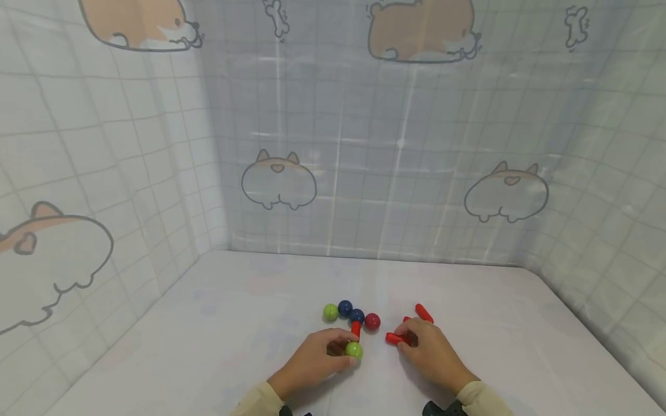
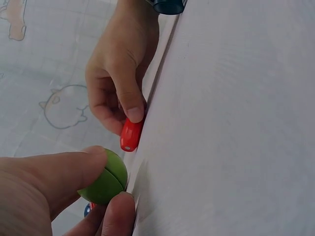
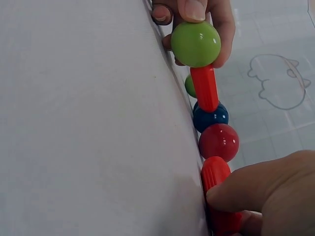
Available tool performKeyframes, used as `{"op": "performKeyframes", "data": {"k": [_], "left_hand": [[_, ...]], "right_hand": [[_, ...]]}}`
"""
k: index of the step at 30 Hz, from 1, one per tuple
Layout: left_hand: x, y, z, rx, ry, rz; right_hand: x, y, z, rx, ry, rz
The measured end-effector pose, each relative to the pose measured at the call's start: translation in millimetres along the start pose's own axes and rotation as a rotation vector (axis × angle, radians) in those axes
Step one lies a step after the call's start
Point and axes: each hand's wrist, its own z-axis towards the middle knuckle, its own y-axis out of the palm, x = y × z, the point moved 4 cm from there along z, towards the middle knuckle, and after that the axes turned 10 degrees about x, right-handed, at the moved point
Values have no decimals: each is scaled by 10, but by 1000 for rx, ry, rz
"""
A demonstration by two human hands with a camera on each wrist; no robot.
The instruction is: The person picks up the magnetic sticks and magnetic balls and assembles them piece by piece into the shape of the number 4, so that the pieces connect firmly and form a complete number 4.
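Observation:
A green ball (image 1: pixel 354 351) with a seam line is pinched between the thumb and fingers of my left hand (image 1: pixel 314 358). From that ball a red rod (image 3: pixel 204 88) runs away toward a dark blue ball (image 1: pixel 356 316), seeming to meet both. My right hand (image 1: pixel 432 353) pinches another red rod (image 1: pixel 393 338) just above or on the tabletop. In the left wrist view, this held rod (image 2: pixel 131 135) shows a small grey dot on its end. A dark red ball (image 1: pixel 372 322) lies close beside the blue one.
Behind my left hand sit a second dark blue ball (image 1: pixel 345 308) and another green ball (image 1: pixel 330 312). One loose red rod (image 1: pixel 424 312) lies beyond my right hand, with a further red piece (image 1: pixel 406 319) partly hidden. A patterned curtain (image 1: pixel 333 127) surrounds the white table (image 1: pixel 208 346).

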Motion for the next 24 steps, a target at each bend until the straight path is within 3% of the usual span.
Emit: {"op": "performKeyframes", "data": {"k": [7, 17, 24], "left_hand": [[29, 3, 14, -3, 16, 4], [49, -12, -6, -5, 30, 1], [67, -20, -16, -4, 20, -7]], "right_hand": [[-12, 18, 1, -10, 38, 4], [-53, 25, -7, -38, 23, -21], [-101, 22, -38, -73, 25, 36]]}}
